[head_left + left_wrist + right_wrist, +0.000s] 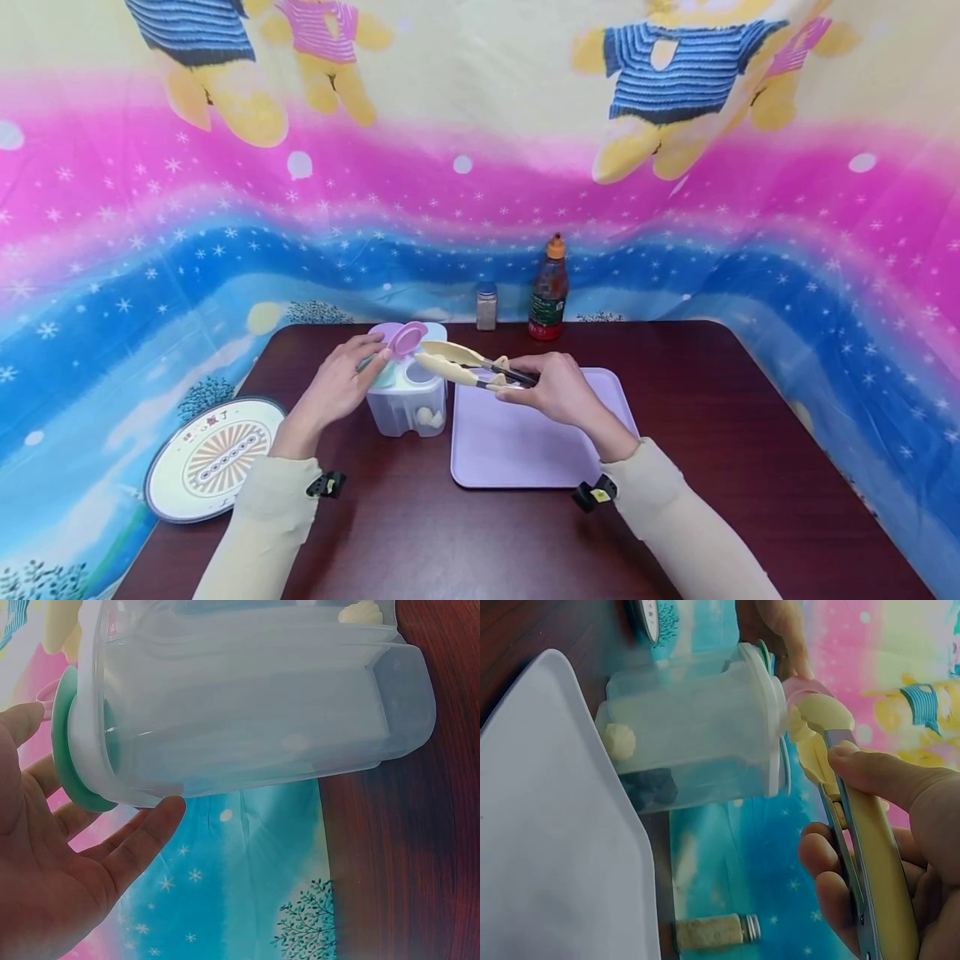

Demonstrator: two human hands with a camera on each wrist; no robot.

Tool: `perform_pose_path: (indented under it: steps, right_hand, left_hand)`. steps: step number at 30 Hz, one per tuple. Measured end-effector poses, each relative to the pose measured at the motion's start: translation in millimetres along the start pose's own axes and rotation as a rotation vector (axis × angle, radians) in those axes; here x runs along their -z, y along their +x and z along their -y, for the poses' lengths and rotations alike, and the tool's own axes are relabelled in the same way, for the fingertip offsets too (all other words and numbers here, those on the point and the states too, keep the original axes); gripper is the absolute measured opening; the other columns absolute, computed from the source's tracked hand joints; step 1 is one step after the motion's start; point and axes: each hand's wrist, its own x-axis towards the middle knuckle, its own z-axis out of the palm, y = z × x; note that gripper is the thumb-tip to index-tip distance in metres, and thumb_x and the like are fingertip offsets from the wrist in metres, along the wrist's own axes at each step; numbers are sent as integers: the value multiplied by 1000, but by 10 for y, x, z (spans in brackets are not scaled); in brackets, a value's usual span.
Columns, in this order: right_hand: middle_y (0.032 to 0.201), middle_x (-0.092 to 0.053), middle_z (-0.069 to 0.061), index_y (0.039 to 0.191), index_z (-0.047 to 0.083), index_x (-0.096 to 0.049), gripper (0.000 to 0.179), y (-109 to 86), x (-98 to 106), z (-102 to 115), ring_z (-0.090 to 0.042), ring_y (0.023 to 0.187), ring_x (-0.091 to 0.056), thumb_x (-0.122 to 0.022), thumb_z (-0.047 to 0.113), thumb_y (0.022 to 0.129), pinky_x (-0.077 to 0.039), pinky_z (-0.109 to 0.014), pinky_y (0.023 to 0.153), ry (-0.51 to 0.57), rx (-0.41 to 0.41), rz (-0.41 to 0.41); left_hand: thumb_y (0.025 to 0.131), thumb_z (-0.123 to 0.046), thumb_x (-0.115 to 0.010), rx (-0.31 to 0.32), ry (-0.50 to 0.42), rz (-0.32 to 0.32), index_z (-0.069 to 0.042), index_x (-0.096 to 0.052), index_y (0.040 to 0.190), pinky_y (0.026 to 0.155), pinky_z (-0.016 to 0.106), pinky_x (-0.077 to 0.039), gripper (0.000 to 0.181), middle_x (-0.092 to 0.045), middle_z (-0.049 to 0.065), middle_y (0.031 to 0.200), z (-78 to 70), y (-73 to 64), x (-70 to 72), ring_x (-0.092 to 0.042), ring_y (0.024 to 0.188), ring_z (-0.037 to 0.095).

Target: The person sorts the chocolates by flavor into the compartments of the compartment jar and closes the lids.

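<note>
A translucent box (390,410) with several round lids stands on the table, and pale lumps (427,417) lie low inside it. One pink lid (408,338) is flipped up beside an uncovered round opening. My left hand (341,379) is at the box's left side, its thumb against the raised pink lid and its other fingers stretched along the green lid (66,742) and the box wall. With my right hand (558,387) I grip cream-coloured tongs (457,360); their tips are just above the opening. In the right wrist view the tips overlap the pink lid, close together.
A lilac tray (517,462) lies right of the box, under my right hand. An oval patterned plate (213,462) is at the table's left edge. Behind stand a spice jar (486,308) and a sauce bottle (547,300) with an orange cap, in front of a printed curtain.
</note>
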Motion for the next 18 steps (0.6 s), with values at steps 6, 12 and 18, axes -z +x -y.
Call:
perform_pose_path:
  steps: [6, 12, 18]
  right_hand:
    - [102, -77, 1, 119, 22, -75, 51, 32, -44, 88, -13, 80, -58, -85, 46, 75, -43, -28, 66, 1, -31, 5]
    - [103, -78, 1, 119, 23, -76, 51, 56, -95, 137, -13, 80, -58, -85, 46, 74, -43, -28, 67, -24, -28, -3]
    - [102, -78, 1, 118, 23, -76, 51, 66, -122, 140, -12, 78, -58, -86, 46, 74, -42, -27, 66, -40, -26, -6]
  left_hand:
    - [106, -42, -40, 1, 7, 2, 0, -58, 137, 118, 61, -25, 55, -46, 17, 154, 4, -2, 1, -37, 144, 41]
    - [106, -44, -40, 7, 7, 6, -1, -58, 138, 119, 61, -25, 56, -45, 16, 154, 7, -2, 4, -37, 144, 41]
    - [106, -43, -40, 5, 3, 4, -1, -58, 138, 118, 62, -25, 56, -45, 16, 154, 9, -3, 4, -37, 144, 42]
